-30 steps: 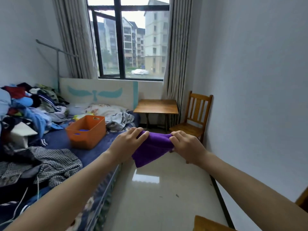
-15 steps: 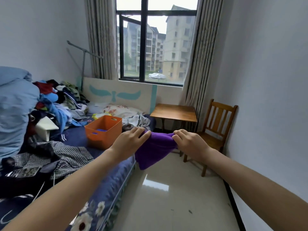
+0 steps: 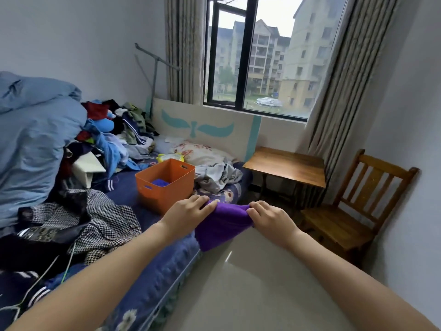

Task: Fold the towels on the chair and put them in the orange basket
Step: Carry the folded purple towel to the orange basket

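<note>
A folded purple towel hangs between my two hands over the bed's edge. My left hand pinches its top left corner and my right hand pinches its top right corner. The orange basket stands on the bed just beyond my left hand, with a blue towel lying inside it. The wooden chair stands at the right against the wall, its seat bare.
A bed with a blue cover fills the left, piled with clothes and a light blue duvet. A small wooden table stands under the window between bed and chair. Shiny tiled floor lies below my arms.
My view has swung left and closer to the bed, so the basket now sits just past my hands. Both hands keep their hold on the purple towel.
</note>
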`<state>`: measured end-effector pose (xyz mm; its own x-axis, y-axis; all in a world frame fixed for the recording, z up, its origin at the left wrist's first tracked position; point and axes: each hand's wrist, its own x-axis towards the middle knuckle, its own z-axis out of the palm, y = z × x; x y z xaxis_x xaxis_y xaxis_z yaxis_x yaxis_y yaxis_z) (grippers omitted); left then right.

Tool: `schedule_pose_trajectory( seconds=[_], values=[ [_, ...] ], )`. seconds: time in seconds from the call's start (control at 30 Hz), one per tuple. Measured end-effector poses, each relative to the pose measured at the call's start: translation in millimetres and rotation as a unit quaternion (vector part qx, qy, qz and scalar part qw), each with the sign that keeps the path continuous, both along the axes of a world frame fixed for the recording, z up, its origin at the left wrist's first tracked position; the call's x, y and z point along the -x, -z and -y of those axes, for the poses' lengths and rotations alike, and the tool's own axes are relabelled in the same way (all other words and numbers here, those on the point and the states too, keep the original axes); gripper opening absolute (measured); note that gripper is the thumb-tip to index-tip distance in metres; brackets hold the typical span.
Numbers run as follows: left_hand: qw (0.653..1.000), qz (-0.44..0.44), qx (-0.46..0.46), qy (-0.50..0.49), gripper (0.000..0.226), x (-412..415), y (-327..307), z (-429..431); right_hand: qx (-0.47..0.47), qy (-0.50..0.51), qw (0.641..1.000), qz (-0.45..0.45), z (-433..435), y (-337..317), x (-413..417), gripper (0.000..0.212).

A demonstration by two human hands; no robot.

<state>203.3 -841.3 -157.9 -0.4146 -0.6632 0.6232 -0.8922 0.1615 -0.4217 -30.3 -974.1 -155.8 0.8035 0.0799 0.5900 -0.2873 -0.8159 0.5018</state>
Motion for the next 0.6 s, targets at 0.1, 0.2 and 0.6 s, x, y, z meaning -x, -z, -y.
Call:
schedule_pose_trajectory(
  seconds=[0.1, 0.2, 0.6],
  values=[
    [1.0, -0.005, -0.02, -0.018, 0.037, -16, 17, 25, -0.034, -0.023, 0.999, -0.012, 34, 23, -22, 0.01],
    [0.998, -0.007, -0.041, -0.041, 0.039, -45, 34, 54, -0.068, -0.042, 0.996, -0.025, 72, 45, -58, 0.011],
    [0.988, -0.097, -0.08, -0.091, 0.074, -198, 56, 196, -0.081, -0.049, 0.993, -0.064, 227, 43, -227, 0.013]
  ],
)
